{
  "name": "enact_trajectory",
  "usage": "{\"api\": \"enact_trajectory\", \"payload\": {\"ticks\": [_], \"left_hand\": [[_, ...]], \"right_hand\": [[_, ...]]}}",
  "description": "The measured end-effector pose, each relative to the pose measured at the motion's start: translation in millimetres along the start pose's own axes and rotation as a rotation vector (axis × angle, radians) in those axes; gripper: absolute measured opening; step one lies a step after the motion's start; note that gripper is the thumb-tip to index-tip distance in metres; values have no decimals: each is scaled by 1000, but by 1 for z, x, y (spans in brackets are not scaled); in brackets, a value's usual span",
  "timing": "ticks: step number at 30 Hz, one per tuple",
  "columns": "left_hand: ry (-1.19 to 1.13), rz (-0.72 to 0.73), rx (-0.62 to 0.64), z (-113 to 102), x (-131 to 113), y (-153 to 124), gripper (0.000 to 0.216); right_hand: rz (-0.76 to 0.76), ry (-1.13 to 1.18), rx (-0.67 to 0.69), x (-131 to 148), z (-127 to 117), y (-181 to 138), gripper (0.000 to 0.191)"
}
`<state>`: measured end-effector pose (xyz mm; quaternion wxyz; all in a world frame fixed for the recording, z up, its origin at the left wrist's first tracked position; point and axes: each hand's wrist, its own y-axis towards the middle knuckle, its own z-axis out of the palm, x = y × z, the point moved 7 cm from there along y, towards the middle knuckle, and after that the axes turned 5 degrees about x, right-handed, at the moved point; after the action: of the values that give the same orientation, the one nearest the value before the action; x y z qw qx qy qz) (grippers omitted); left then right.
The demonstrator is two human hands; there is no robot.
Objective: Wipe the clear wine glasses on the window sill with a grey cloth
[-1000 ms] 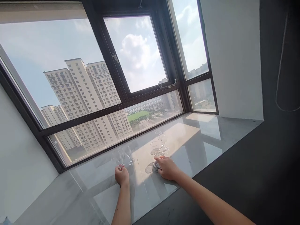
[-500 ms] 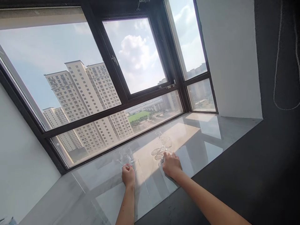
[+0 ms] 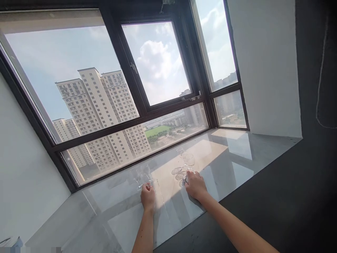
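My left hand (image 3: 147, 197) is closed at the foot of a clear stemmed glass (image 3: 144, 175), which stands upright on the marble window sill (image 3: 231, 158) beside another glass. My right hand (image 3: 195, 185) is curled at the foot of a second upright stemmed glass (image 3: 190, 161). A scrap of grey cloth (image 3: 185, 181) shows under its fingers. More clear glasses (image 3: 181, 153) stand just behind it, and their shadows fall on the sunlit stone.
A large black-framed window (image 3: 142, 116) runs along the back of the sill, with tower blocks outside. White walls close both ends. A dark surface (image 3: 276, 196) borders the sill at the front right. A pale object (image 3: 10, 241) sits at the lower left corner.
My right hand has stood a glass that lay on its side upright. My left hand has slid right and forward along the sill with its glass. The view has shifted slightly.
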<state>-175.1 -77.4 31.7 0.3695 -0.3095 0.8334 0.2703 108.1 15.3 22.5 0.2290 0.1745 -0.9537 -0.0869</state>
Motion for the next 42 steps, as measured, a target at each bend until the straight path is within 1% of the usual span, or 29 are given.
{"api": "enact_trajectory", "payload": {"ticks": [4, 10, 15, 21, 28, 31, 33, 38, 42], "left_hand": [[-21, -10, 7, 1, -2, -2, 21], [-28, -12, 11, 0, -4, -3, 19], [-28, -13, 22, 2, -2, -2, 20], [-14, -8, 34, 2, -4, -3, 21], [-15, 3, 38, 4, -1, -1, 19], [-17, -2, 38, 4, 0, -1, 19], [-19, -8, 35, 5, 0, -1, 18], [0, -2, 30, 6, -1, 0, 20], [1, -9, 43, 7, 1, 2, 22]], "right_hand": [[-3, 10, -7, 0, 0, -1, 48], [24, 18, 25, -3, 4, 2, 53], [30, 21, 27, -2, 3, 0, 53], [22, 20, -5, 0, -2, -5, 46], [28, 6, -20, -1, -3, -6, 42], [7, 26, -25, 0, -4, -7, 40], [-37, 40, -24, 3, -4, -9, 42], [-169, -12, 9, 23, 1, -7, 56], [-160, -48, 63, 40, 9, 10, 60]]}}
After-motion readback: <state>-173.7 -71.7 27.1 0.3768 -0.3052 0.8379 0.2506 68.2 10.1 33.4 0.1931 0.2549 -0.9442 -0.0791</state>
